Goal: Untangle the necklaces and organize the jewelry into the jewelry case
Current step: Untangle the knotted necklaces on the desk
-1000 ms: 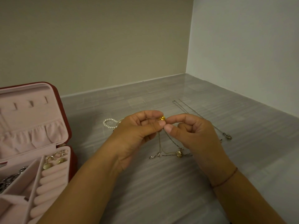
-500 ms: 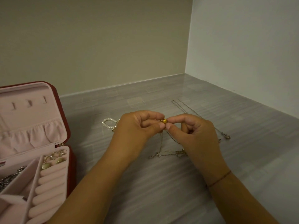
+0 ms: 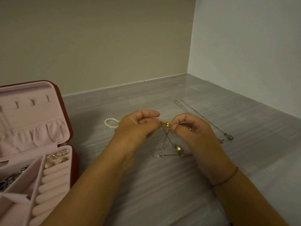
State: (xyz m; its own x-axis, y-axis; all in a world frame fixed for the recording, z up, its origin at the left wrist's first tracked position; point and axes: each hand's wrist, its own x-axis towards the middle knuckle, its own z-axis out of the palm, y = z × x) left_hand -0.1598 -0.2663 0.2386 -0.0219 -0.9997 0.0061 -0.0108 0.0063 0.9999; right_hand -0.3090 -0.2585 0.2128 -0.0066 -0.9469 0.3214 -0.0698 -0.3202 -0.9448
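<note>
Hands: your left hand (image 3: 136, 126) and right hand (image 3: 190, 129) both pinch the gold clasp (image 3: 166, 124) | change: the 2 hands now sit slightly apart, more gold link shows | meaning: untangling underway, chains (image 3: 165, 139) below them unsorted

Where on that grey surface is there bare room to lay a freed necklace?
Bare: the far strip along the wall, and right of the right forearm. Crowded: the middle, with tangled chains, pearl bracelet and a straight chain.

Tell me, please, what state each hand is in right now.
Left hand: closed, pinching the gold necklace beside its bead.
Right hand: closed, pinching the same gold necklace from the other side.
</note>
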